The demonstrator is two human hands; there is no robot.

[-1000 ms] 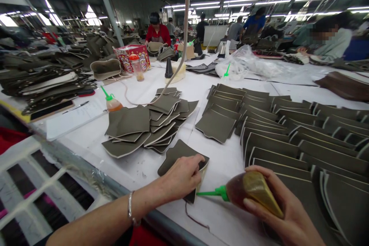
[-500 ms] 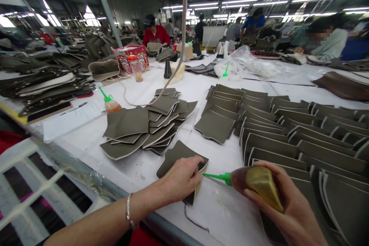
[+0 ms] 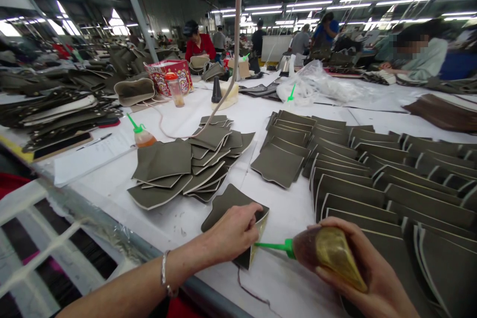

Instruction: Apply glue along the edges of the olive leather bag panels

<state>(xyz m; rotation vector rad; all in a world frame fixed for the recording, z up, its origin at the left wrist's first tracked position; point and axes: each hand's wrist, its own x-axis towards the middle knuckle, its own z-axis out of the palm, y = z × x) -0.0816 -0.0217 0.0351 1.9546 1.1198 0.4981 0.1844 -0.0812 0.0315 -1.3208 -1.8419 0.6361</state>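
My left hand (image 3: 233, 231) pinches the right edge of a dark olive cut piece (image 3: 227, 201) that lies on the white table (image 3: 286, 213), lifting that edge so the pale underside shows. My right hand (image 3: 367, 278) is wrapped round a brown squeeze bottle (image 3: 326, 253) with a gold label. Its green nozzle (image 3: 272, 246) points left and its tip sits at the lifted edge, just by my left fingers.
A loose heap of olive pieces (image 3: 186, 166) lies ahead left, with rows of overlapped pieces (image 3: 372, 174) to the right. A second glue bottle (image 3: 139, 134) stands beyond the heap. A hose (image 3: 233, 54) hangs down mid-table. Several people work at the far tables.
The bottle's nozzle rose to the upper part of the lifted edge half a second ago and has dropped back down the edge. My left hand keeps its pinch on the piece.
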